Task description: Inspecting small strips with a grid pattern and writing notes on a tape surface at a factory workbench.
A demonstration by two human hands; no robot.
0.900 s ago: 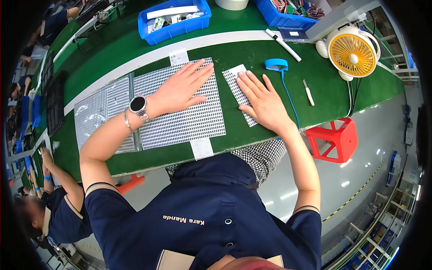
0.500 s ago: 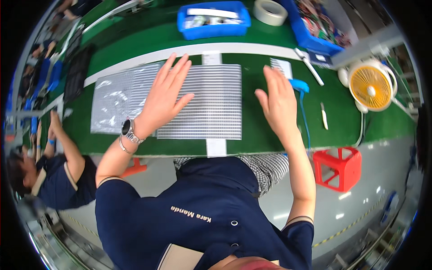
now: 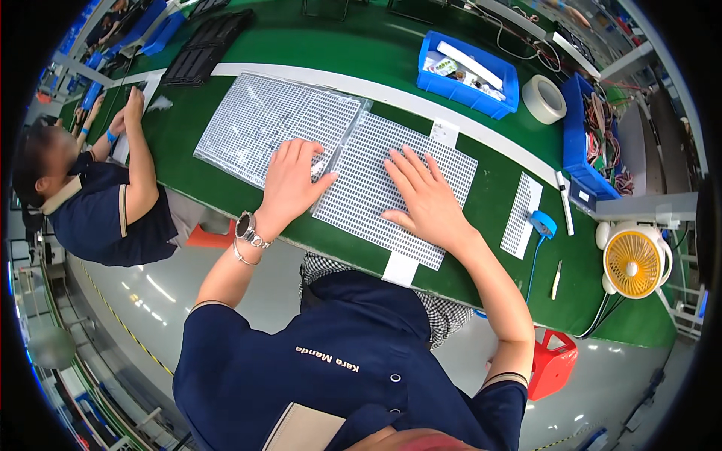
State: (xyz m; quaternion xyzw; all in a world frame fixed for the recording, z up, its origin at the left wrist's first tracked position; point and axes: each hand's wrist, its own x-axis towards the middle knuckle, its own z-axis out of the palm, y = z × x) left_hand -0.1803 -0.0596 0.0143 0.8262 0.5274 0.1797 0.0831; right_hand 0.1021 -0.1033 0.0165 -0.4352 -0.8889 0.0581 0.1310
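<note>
My right hand [image 3: 425, 197] lies with its fingers stretched on a large sheet of small dark and white label-like marks [image 3: 368, 184]. My left hand [image 3: 292, 180] is at the seam between that sheet and a clear-plastic-covered stack of similar sheets [image 3: 274, 120]. Its fingers are slightly bent, with the thumb apart; no grip on the plastic edge shows. White paper pieces stick out under the patterned sheet, one at the far edge [image 3: 444, 132] and one at the near edge [image 3: 400, 269].
Right of the sheet lie a narrow patterned strip [image 3: 519, 218], a blue corded band [image 3: 542, 224], a white stick [image 3: 564, 203] and a white-handled knife [image 3: 556, 280]. Beyond are blue bins [image 3: 468, 90], a tape roll [image 3: 544, 99] and a fan [image 3: 633, 263]. A co-worker [image 3: 105, 195] sits left.
The view has turned, so the bench appears tilted. My right hand has moved left from beside the narrow strip onto the large sheet. My left hand has come down toward the near side.
</note>
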